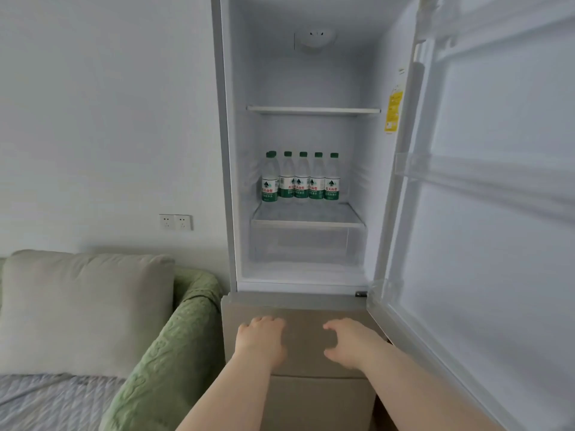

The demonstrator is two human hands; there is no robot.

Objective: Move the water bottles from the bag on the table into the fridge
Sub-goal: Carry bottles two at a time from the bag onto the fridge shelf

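Note:
The fridge (pixel 231 181) stands open in front of me. Several water bottles (pixel 301 177) with green caps and green labels stand upright in a row at the back of its lower glass shelf (pixel 308 223). My left hand (pixel 259 337) and my right hand (pixel 348 342) hang below the open compartment, in front of the closed beige lower door (pixel 305 306). Both hands hold nothing and their fingers are loosely curled. The bag and the table are out of view.
The fridge door (pixel 497 181) is swung open to the right, with clear door racks (pixel 413 164). An upper shelf (pixel 312 110) is bare. A green sofa (pixel 174 346) with a pale cushion (pixel 84 309) stands to the left, under a wall socket (pixel 175 221).

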